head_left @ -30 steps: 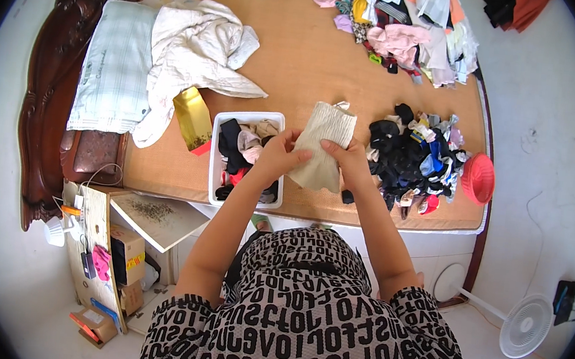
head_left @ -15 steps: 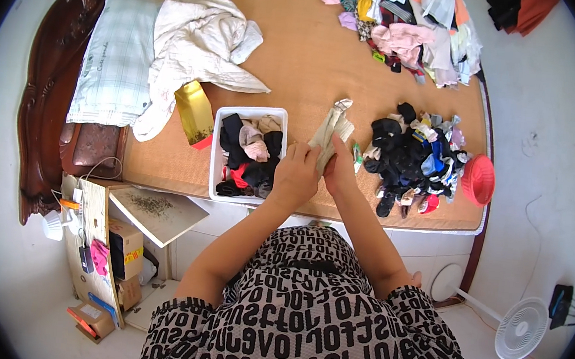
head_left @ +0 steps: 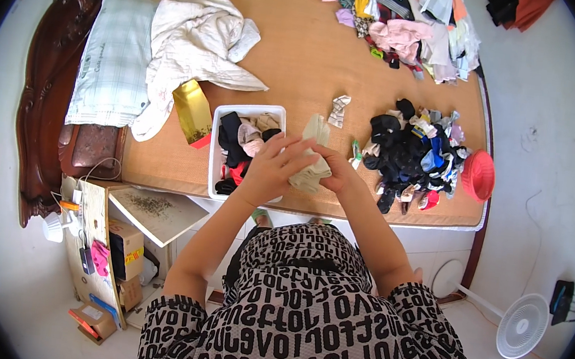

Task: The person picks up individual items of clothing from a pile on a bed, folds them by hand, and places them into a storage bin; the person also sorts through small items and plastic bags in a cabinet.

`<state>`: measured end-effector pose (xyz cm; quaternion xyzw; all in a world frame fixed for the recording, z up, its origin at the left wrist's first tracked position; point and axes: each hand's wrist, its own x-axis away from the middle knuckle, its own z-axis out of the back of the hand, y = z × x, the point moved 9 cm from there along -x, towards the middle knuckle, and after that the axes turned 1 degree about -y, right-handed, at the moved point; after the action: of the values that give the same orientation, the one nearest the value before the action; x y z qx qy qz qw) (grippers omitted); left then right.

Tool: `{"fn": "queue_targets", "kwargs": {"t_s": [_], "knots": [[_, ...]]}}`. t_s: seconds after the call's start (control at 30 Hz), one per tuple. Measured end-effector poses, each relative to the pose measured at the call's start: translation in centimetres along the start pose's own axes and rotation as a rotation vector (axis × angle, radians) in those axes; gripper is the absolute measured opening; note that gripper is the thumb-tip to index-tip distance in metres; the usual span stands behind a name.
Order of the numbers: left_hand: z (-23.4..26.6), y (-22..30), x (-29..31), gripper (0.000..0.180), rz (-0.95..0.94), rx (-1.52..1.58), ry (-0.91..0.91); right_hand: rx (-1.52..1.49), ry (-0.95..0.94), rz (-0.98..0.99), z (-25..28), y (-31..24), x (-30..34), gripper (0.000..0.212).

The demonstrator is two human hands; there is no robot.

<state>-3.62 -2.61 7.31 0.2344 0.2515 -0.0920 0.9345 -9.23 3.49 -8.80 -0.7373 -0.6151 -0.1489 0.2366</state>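
A pale cream sock (head_left: 311,175) is spread between my hands, above the near edge of the mat-covered bed. My right hand (head_left: 338,170) pinches its right side between thumb and fingers. My left hand (head_left: 274,164) has its fingers stretched and apart, against or just over the sock's left side; contact is hard to tell. A small striped sock (head_left: 339,110) lies alone on the mat beyond my hands. Beside my left hand stands a white bin (head_left: 214,148) of dark, pink and red socks, partly hidden by that hand.
To the right lies a heap of mostly dark socks (head_left: 408,153) beside a red plastic basket (head_left: 478,176). A larger clothes pile (head_left: 412,32) is at the far right. A gold box (head_left: 193,108), a cream blanket (head_left: 194,39) and a pillow (head_left: 113,59) lie left. A white fan (head_left: 522,327) stands right.
The cream sock has come nearer to me and is spread wider. The striped sock now lies apart on the mat. My left hand's fingers have opened out.
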Motion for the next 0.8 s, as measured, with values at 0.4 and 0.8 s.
{"fn": "queue_targets", "kwargs": {"t_s": [0.4,0.8], "knots": [[-3.1,-3.1,2.0,0.030,0.428,0.431,-0.237,0.568,0.121,0.326,0.3,-1.0,1.5,0.030],[-0.9,-4.2,3.3,0.045,0.813,0.348,0.162,0.975,0.021,0.462,-4.1,-3.4,2.5,0.028]]}}
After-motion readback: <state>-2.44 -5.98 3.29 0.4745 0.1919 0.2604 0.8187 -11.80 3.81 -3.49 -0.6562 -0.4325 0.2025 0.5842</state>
